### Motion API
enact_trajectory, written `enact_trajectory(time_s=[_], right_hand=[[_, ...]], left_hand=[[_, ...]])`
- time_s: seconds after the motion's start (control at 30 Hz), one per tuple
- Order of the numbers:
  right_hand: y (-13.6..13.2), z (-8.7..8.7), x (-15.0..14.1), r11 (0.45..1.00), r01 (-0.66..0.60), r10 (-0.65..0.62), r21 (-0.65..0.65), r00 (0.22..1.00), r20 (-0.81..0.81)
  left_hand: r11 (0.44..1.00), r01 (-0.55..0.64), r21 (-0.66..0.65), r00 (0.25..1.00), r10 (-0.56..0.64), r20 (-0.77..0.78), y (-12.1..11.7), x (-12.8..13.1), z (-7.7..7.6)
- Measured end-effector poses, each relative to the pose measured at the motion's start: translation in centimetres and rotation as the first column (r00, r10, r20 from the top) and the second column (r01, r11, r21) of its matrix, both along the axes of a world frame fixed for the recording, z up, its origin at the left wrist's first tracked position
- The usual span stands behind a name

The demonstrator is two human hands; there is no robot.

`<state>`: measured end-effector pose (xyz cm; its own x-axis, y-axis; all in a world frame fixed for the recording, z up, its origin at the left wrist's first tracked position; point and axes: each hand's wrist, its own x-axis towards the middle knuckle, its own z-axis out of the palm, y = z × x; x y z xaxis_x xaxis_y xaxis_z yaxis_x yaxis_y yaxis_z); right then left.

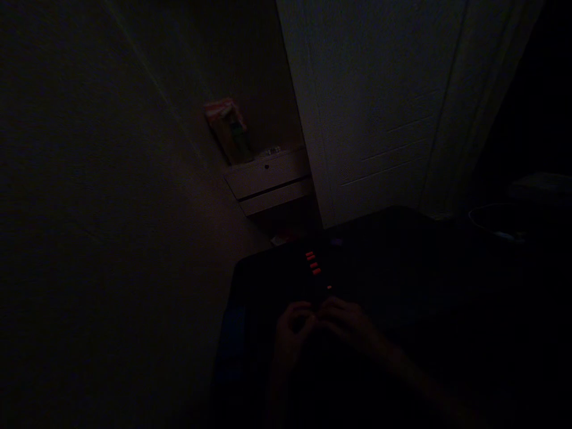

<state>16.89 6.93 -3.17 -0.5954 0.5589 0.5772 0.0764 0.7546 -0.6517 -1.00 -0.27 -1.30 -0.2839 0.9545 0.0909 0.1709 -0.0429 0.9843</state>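
The picture is very dark. My left hand (pixel 291 330) is low over a dark table (pixel 379 262), its thumb and fingers curled together in a pinch. Close against it, my right hand (pixel 347 317) comes in from the right with its fingers bent toward the left fingertips. Whatever lies between the fingertips is too dark to make out. Just beyond the hands is one small red piece (pixel 329 287). Farther off, several small red bars (pixel 314 266) lie in a short slanting row on the table.
A faint purplish item (pixel 336 242) lies near the table's far edge. At the left edge is a dark blue patch (pixel 233 333). Behind stand a pale door (pixel 370 119) and a drawer unit (pixel 268 179) bearing a red-and-white package (pixel 227 128). A thin cable-like loop (pixel 485 208) shows at right.
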Motion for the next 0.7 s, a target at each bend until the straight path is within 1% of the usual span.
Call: enact_trajectory(time_s=[0.07,0.17,0.37,0.57,0.7], right_hand=[[-0.07,0.01,0.01,1.000,0.015,-0.016,0.018,1.000,0.010],[-0.16,-0.03,0.02,0.999,0.028,-0.028,0.029,0.999,-0.015],[-0.16,0.00,0.12,0.999,0.032,-0.031,0.028,0.999,-0.027],[-0.08,-0.21,0.13,1.000,0.025,-0.025,0.010,0.999,-0.041],[-0.09,-0.17,0.17,0.999,0.033,-0.032,0.011,0.998,-0.045]], left_hand=[[1.000,-0.015,-0.006,1.000,0.015,-0.007,-0.02,0.01,0.07],[1.000,-0.028,-0.011,1.000,0.028,-0.013,-0.09,-0.01,0.18],[0.999,0.002,-0.034,1.000,-0.001,0.012,-0.31,0.04,0.39],[1.000,-0.004,-0.028,1.000,0.004,0.010,-0.32,-0.09,0.12],[0.999,-0.048,-0.003,0.999,0.047,-0.012,-0.25,-0.19,-0.11]])
